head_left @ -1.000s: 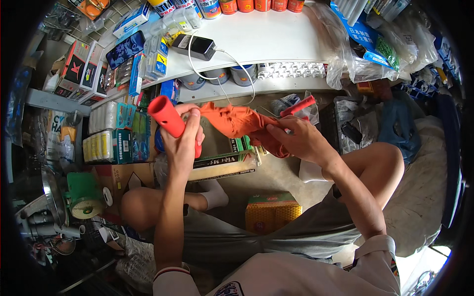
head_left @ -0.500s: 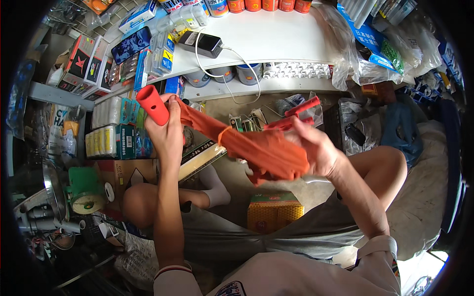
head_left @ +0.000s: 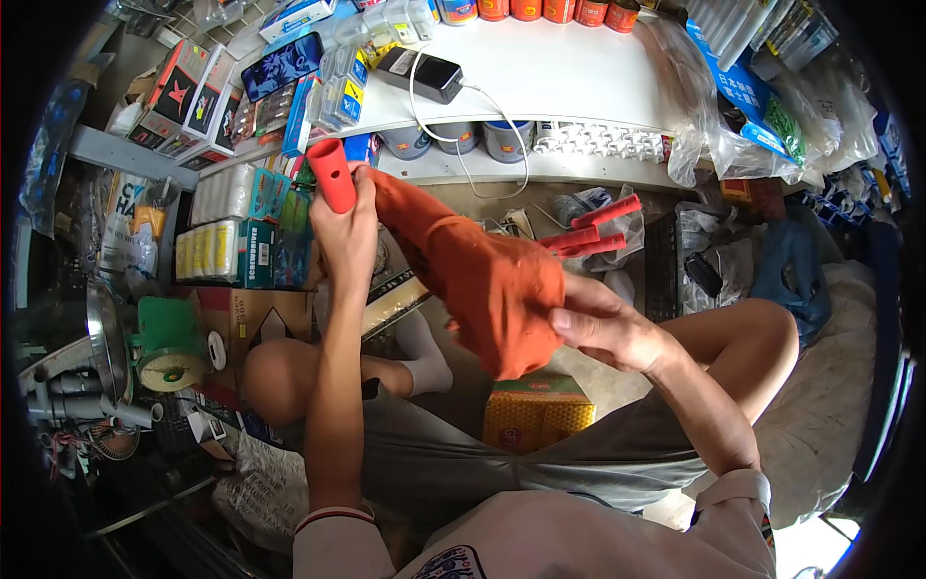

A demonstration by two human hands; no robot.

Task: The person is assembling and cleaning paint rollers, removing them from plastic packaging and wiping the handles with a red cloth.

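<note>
In my left hand [head_left: 348, 224], closed around its lower part, is a short red tube [head_left: 332, 179] with a small hole in its side and its open end up. An orange-red cloth [head_left: 502, 294] stretches from beside the fingers of that hand across to the right, narrow at the left and broad and bunched at the right. My right hand [head_left: 617, 336] grips the broad end, thumb on top. What lies inside the cloth is hidden. Several more red tubes [head_left: 600, 232] lie beyond the cloth, partly in clear plastic.
A white shelf [head_left: 550, 77] ahead carries a black adapter [head_left: 422, 73] with a white cable, a phone [head_left: 281, 67] and red cans [head_left: 559, 10]. Boxes and a green scale [head_left: 169, 338] crowd the left. A yellow box [head_left: 537, 415] stands between my legs; a black crate [head_left: 663, 265] is to the right.
The cloth has spread wider and hangs lower at its right end. My right hand has moved down onto its edge, thumb now on top. The whole view has shifted slightly.
</note>
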